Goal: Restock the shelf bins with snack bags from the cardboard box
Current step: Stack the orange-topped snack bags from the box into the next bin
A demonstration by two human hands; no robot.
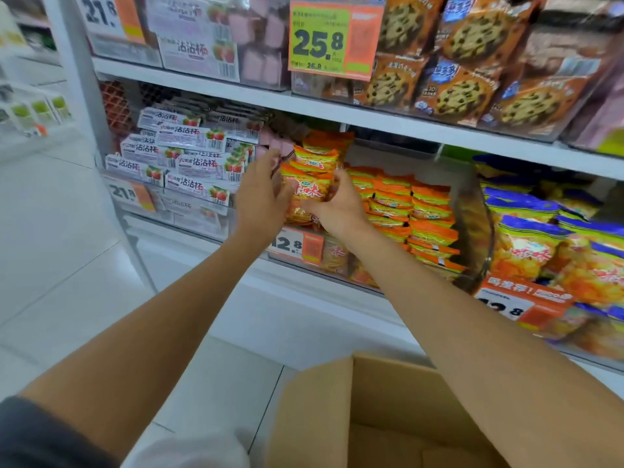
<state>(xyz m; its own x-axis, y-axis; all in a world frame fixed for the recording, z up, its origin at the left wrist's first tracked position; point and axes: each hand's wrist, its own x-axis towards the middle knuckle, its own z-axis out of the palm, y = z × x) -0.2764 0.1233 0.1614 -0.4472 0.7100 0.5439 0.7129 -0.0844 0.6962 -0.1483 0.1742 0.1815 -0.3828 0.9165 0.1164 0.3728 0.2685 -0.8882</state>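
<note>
Both arms reach to the middle shelf's clear bin (476, 211). Between my hands is a stack of orange snack bags (312, 177) at the bin's left end. My right hand (337, 206) curls around the lower front bag from the right. My left hand (261, 194) is against the stack's left side with fingers spread and nearly straight. More orange bags (418, 217) lie piled in the same bin to the right. The open cardboard box (368, 410) stands on the floor at the bottom, under my right forearm; its inside is mostly hidden.
White strawberry-print packs (182, 153) fill the bin on the left. Blue and yellow snack bags (547, 244) fill the bin on the right. Cookie bags (472, 62) sit on the shelf above. Price tags (297, 246) hang on the bin fronts. White tile floor (67, 265) lies left.
</note>
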